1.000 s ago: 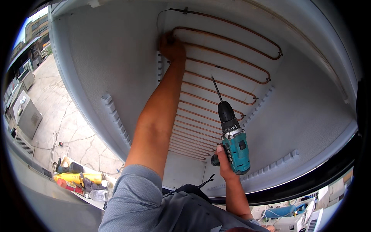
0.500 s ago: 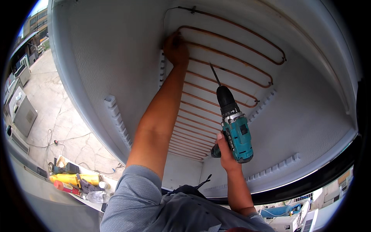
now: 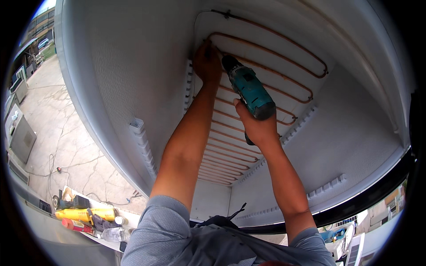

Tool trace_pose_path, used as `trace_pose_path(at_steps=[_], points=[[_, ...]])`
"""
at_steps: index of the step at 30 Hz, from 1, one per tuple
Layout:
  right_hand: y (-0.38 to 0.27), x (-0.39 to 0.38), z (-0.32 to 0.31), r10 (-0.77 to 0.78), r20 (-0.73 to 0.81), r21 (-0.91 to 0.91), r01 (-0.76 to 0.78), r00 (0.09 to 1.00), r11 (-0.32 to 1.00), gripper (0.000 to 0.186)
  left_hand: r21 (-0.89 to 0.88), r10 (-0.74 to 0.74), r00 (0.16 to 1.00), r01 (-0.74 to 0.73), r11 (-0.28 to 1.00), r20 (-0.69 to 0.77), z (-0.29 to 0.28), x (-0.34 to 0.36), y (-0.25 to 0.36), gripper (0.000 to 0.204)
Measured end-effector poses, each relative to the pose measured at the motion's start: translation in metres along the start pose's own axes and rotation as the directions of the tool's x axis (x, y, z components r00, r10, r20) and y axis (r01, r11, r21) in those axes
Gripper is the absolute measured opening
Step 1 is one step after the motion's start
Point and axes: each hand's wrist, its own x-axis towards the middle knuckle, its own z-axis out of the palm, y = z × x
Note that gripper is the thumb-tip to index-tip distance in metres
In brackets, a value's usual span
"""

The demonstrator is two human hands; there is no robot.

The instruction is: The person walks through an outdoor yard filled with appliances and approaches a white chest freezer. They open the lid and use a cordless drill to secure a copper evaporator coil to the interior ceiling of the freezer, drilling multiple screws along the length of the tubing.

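Observation:
A teal and black cordless drill (image 3: 254, 91) is gripped by my right hand (image 3: 259, 126), its chuck pointing up and away toward my other hand. The bit is hidden behind the chuck and fingers. My left hand (image 3: 207, 63) reaches to the far left end of the copper tubing (image 3: 262, 46), fingers closed together at a bend in the tube. Whatever sits between those fingers is too small and shaded to make out. The tubing zigzags in rows along the inner wall of a white cabinet (image 3: 128, 57).
Notched white shelf rails (image 3: 143, 142) run along the cabinet's sides. At the lower left, a ledge carries a yellow cylinder (image 3: 86, 214), a red bottle (image 3: 76, 225), an angle grinder (image 3: 71, 201) and a clear plastic bottle (image 3: 113, 234). Cords (image 3: 55, 170) lie on the concrete floor outside.
My right hand has carried the drill up and left, bringing its chuck beside my left hand. The left hand has shifted only slightly and stays at the tubing's end.

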Motion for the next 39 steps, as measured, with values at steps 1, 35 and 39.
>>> trace_pose_path(at_steps=[1, 35, 39], points=[[-0.001, 0.003, 0.003, -0.012, 0.004, -0.008, 0.012, 1.0, 1.0, 0.027, -0.028, -0.004, 1.0, 0.004, 1.0, 0.004, 0.0, -0.002, 0.002, 0.028], [-0.044, 0.001, 0.049, -0.057, -0.048, -0.345, 0.037, 0.997, 0.938, 0.031, -0.116, -0.218, 0.975, 0.222, 0.968, 0.048, 0.036, 0.009, -0.105, 0.034], [-0.041, -0.001, 0.042, -0.072, -0.08, -0.37, 0.037, 0.994, 0.928, 0.029, -0.253, -0.079, 0.995, 0.091, 0.963, 0.057, 0.02, -0.012, -0.033, 0.034]])
